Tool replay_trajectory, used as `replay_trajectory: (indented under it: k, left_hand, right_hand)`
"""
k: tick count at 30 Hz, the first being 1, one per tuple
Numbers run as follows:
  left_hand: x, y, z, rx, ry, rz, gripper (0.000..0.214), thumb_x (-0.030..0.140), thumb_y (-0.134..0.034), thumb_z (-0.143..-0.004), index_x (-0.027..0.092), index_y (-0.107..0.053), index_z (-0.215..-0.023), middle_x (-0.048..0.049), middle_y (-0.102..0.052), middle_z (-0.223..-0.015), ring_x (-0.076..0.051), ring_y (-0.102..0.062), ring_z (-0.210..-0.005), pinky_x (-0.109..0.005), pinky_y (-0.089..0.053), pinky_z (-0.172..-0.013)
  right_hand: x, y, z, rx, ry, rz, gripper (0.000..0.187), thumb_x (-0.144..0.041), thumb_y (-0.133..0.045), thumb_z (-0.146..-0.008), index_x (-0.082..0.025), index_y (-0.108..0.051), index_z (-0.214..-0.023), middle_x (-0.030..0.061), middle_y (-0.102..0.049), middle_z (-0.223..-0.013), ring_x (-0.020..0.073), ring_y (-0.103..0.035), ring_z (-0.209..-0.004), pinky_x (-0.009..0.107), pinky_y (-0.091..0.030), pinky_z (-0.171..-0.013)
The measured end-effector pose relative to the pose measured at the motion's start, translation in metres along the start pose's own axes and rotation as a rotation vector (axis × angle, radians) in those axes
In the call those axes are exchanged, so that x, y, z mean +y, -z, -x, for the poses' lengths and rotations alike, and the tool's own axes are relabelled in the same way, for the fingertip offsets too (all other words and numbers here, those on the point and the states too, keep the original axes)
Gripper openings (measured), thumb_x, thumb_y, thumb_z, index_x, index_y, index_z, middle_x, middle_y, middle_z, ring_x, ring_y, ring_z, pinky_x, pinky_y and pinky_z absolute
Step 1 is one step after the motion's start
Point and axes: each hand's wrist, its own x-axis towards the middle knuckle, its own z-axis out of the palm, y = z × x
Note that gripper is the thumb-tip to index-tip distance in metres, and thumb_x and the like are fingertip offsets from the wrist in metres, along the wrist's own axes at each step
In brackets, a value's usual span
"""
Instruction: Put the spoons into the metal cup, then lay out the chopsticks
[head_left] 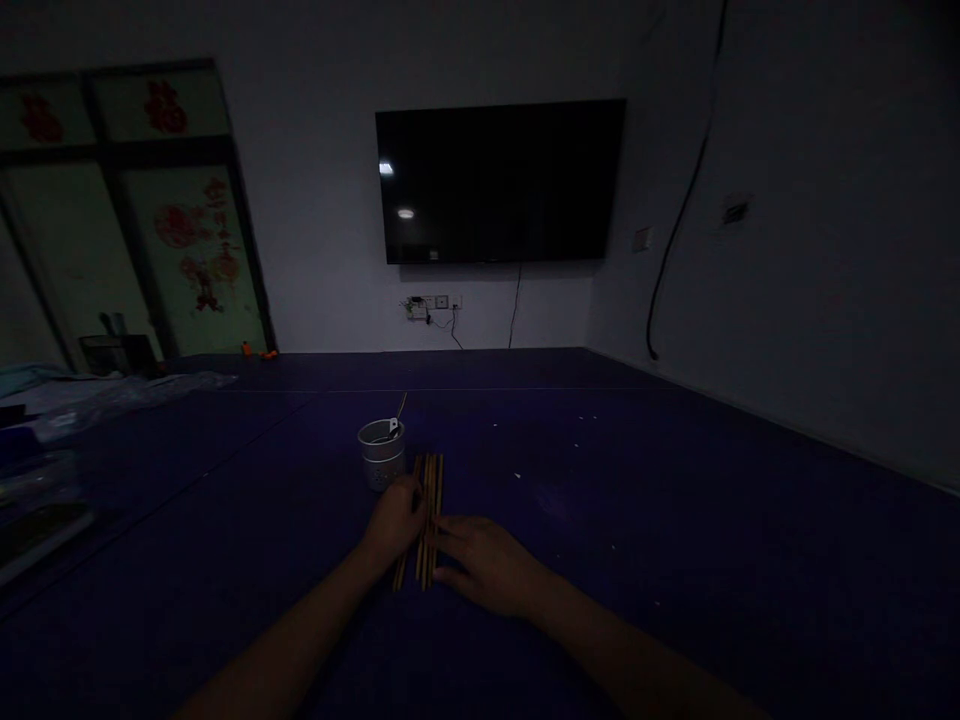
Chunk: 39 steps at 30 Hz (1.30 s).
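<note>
Several thin wooden chopsticks (pixel 439 480) lie side by side on the dark blue surface, pointing away from me. My left hand (pixel 394 520) is curled over the leftmost chopsticks, its fingertips closed on a chopstick; the exact grip is partly hidden. From the right side, my right hand (pixel 491 565) touches the row with its fingertips, fingers stretched out and thumb apart. Just beyond my left hand stands a silver metal cup (pixel 381 462), upright. A white-tipped utensil handle (pixel 394 428) and a thin stick (pixel 402 405) show at its rim.
Small white scraps (pixel 517 475) dot the blue surface (pixel 600 620). Crumpled clear plastic (pixel 135 398) and other items lie at the left. Two small orange objects (pixel 268 355) sit at the far edge. A television (pixel 502 185) hangs on the wall. The room is dim.
</note>
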Motion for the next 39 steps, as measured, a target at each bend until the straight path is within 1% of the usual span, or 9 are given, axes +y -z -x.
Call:
replay_trajectory:
  k: [4, 9, 13, 18, 22, 26, 33, 36, 39]
  left_hand:
    - [-0.0013, -0.0009, 0.0011, 0.006, -0.012, -0.026, 0.01, 0.014, -0.045, -0.076, 0.018, -0.05, -0.069, -0.0021, -0.057, -0.072, -0.016, -0.056, -0.075, -0.027, -0.044, -0.069]
    - [-0.0008, -0.0016, 0.0011, 0.005, -0.058, -0.01, 0.012, 0.014, -0.043, -0.076, 0.018, -0.05, -0.068, -0.0045, -0.058, -0.08, -0.017, -0.056, -0.082, -0.03, -0.045, -0.076]
    - [-0.0009, -0.0029, -0.0001, 0.008, -0.065, 0.005, 0.011, 0.013, -0.045, -0.073, 0.018, -0.05, -0.064, -0.0067, -0.059, -0.085, -0.018, -0.056, -0.085, -0.032, -0.045, -0.08]
    - [0.0028, -0.0004, -0.0012, 0.01, -0.024, -0.031, 0.014, 0.012, -0.049, -0.069, 0.018, -0.047, -0.056, -0.0057, -0.059, -0.082, -0.017, -0.056, -0.081, -0.029, -0.045, -0.077]
    - [0.0052, 0.0019, -0.0015, 0.011, 0.021, -0.058, 0.014, 0.014, -0.053, -0.067, 0.018, -0.046, -0.056, -0.0036, -0.058, -0.078, -0.015, -0.056, -0.079, -0.026, -0.044, -0.073]
    - [0.0043, 0.0021, -0.0012, -0.017, 0.054, -0.065, 0.011, 0.018, -0.056, -0.065, 0.018, -0.048, -0.057, -0.0047, -0.061, -0.085, -0.017, -0.057, -0.086, -0.026, -0.045, -0.076]
    - [0.005, 0.0029, 0.0013, -0.05, 0.001, -0.061, 0.013, 0.021, -0.055, -0.068, 0.017, -0.051, -0.056, -0.0099, -0.062, -0.101, -0.02, -0.058, -0.095, -0.028, -0.045, -0.085]
    - [0.0059, 0.0033, 0.0022, -0.053, -0.018, -0.059, 0.014, 0.018, -0.054, -0.07, 0.017, -0.052, -0.056, -0.0104, -0.062, -0.103, -0.02, -0.058, -0.099, -0.029, -0.046, -0.085]
    - [0.0054, 0.0029, 0.0024, -0.062, -0.044, -0.058, 0.015, 0.016, -0.052, -0.071, 0.017, -0.054, -0.057, -0.0108, -0.062, -0.103, -0.02, -0.057, -0.101, -0.029, -0.046, -0.085]
  right_hand:
    - [-0.0005, 0.0003, -0.0001, -0.009, 0.002, 0.005, 0.034, -0.033, -0.051, -0.089, -0.021, -0.054, -0.12, 0.0097, -0.055, -0.127, 0.0235, -0.051, -0.116, 0.037, -0.039, -0.097]
    - [0.0012, -0.0016, 0.0003, 0.001, 0.002, 0.013, 0.034, -0.033, -0.05, -0.089, -0.02, -0.054, -0.12, 0.0095, -0.055, -0.127, 0.0235, -0.051, -0.116, 0.037, -0.039, -0.097]
    - [0.0027, -0.0032, -0.0003, 0.0, 0.009, 0.015, 0.034, -0.034, -0.051, -0.088, -0.02, -0.054, -0.12, 0.01, -0.055, -0.127, 0.0237, -0.051, -0.116, 0.037, -0.04, -0.097]
    - [0.0016, -0.0018, -0.0005, 0.0, 0.004, 0.019, 0.031, -0.033, -0.051, -0.089, -0.019, -0.056, -0.116, 0.0098, -0.057, -0.123, 0.0231, -0.053, -0.113, 0.036, -0.041, -0.095]
    - [0.001, -0.0011, -0.0006, -0.002, 0.011, 0.015, 0.031, -0.033, -0.051, -0.089, -0.02, -0.055, -0.117, 0.0092, -0.057, -0.122, 0.0227, -0.053, -0.112, 0.035, -0.04, -0.094]
    - [0.0007, -0.0016, -0.0004, -0.002, -0.001, 0.023, 0.03, -0.033, -0.052, -0.088, -0.021, -0.056, -0.115, 0.0094, -0.057, -0.122, 0.0234, -0.054, -0.111, 0.036, -0.04, -0.094]
    - [-0.003, 0.002, 0.0001, -0.001, -0.05, 0.035, 0.032, -0.035, -0.048, -0.091, -0.017, -0.056, -0.116, 0.0122, -0.057, -0.123, 0.0249, -0.054, -0.112, 0.037, -0.04, -0.094]
    - [-0.0024, 0.0023, -0.0008, 0.004, -0.066, 0.041, 0.034, -0.036, -0.047, -0.091, -0.016, -0.055, -0.117, 0.0131, -0.057, -0.123, 0.0253, -0.053, -0.113, 0.037, -0.039, -0.096]
    - [-0.0015, 0.002, -0.0015, 0.013, -0.072, 0.048, 0.034, -0.036, -0.046, -0.091, -0.016, -0.055, -0.118, 0.0132, -0.057, -0.125, 0.0252, -0.051, -0.116, 0.038, -0.038, -0.097]
